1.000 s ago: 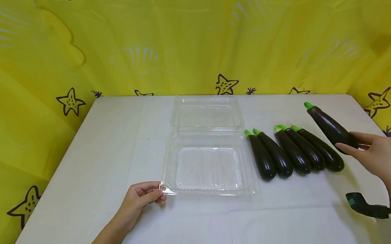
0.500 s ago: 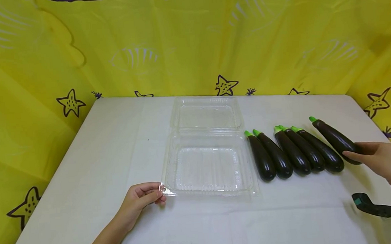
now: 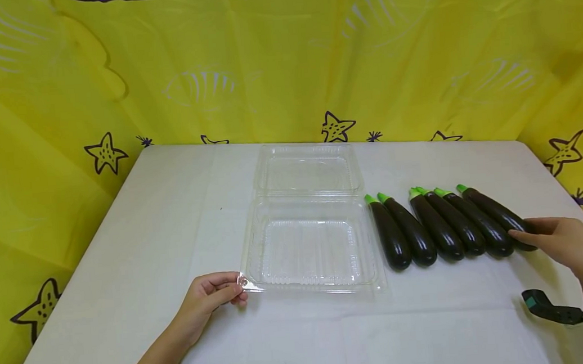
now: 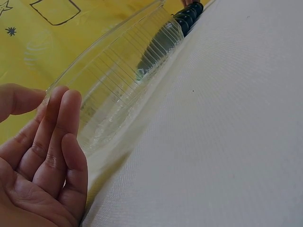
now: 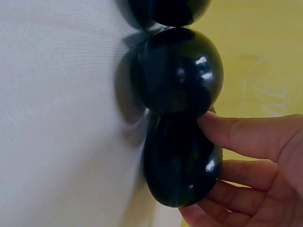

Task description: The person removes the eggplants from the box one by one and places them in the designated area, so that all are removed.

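Observation:
At the right end of a row of dark eggplants, my right hand (image 3: pixel 562 242) grips the lower end of the outermost eggplant (image 3: pixel 496 211). In the right wrist view the thumb and fingers are around this eggplant (image 5: pixel 182 161), which lies against its neighbor (image 5: pixel 180 71). My left hand (image 3: pixel 213 297) pinches the front left corner of a clear plastic clamshell box (image 3: pixel 249 264) between thumb and fingers. The box lies with its lid (image 3: pixel 308 172) folded back, away from me. The left wrist view shows the fingers (image 4: pixel 68 113) at the box's rim (image 4: pixel 94 54).
Several other eggplants (image 3: pixel 439 228) lie side by side right of the box, green stems pointing away, with a small gap between the left pair and the others. A white cloth covers the table (image 3: pixel 302 339). Behind it hangs a yellow patterned curtain (image 3: pixel 283 64).
My right hand has brought the outermost eggplant down from above the table and left against the row. The left hand and the clamshell box have stayed put.

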`<state>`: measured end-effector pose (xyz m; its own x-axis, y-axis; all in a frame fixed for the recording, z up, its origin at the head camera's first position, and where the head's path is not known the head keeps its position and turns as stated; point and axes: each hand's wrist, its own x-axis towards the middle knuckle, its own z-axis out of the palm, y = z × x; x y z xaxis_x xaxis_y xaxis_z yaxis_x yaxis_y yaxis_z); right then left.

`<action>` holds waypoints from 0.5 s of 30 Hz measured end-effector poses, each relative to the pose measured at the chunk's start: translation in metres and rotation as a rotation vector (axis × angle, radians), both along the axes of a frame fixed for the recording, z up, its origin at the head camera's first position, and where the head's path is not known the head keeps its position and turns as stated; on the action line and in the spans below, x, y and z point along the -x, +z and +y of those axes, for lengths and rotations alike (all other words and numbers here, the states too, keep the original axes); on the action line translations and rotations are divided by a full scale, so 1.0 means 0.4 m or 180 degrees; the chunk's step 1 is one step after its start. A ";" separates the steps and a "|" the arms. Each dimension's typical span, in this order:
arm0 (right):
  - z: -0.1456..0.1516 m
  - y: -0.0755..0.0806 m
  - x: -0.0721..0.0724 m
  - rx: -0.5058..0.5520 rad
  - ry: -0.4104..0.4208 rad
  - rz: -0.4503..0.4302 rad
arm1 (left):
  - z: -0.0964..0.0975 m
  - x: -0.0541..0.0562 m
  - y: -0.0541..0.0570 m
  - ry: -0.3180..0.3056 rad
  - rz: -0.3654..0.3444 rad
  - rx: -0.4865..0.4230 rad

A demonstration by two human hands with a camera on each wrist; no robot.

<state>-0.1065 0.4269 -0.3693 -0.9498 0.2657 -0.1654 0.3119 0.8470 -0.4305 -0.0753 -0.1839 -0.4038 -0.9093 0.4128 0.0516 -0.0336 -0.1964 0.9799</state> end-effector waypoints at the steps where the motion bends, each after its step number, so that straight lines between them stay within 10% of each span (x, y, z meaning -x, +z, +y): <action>1: -0.016 0.016 -0.005 0.0041 0.0018 -0.0036 | 0.000 0.000 0.000 0.0001 -0.0005 0.0002; 15: -0.041 0.034 -0.009 0.0207 0.0034 -0.0236 | 0.000 0.000 0.003 0.0000 -0.0017 0.0020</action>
